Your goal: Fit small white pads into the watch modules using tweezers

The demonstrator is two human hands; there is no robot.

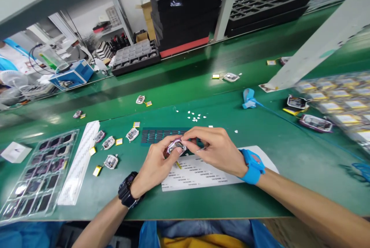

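Note:
My left hand (157, 163) grips a small open device housing (177, 146) with a white and purple rim and bare electronics inside, its thumb lying over the front. A yellow-edged battery (178, 165) hangs just below it. The fingertips of my right hand (212, 146) are pinched together at the housing's upper right edge. From under that hand pokes a slim metal tool (202, 148), perhaps tweezers; most of it is hidden. Beneath both hands lies a printed white sheet (196, 176), and behind them a dark strip sheet (158, 134).
Several housings with batteries, such as one housing (111, 161), lie to the left. Clear trays (43, 175) stand at the left, with more batteries (347, 119) at the right. Small white pieces (195, 117) lie ahead. A slanted post (315, 40) and blue cord (289, 119) are at right.

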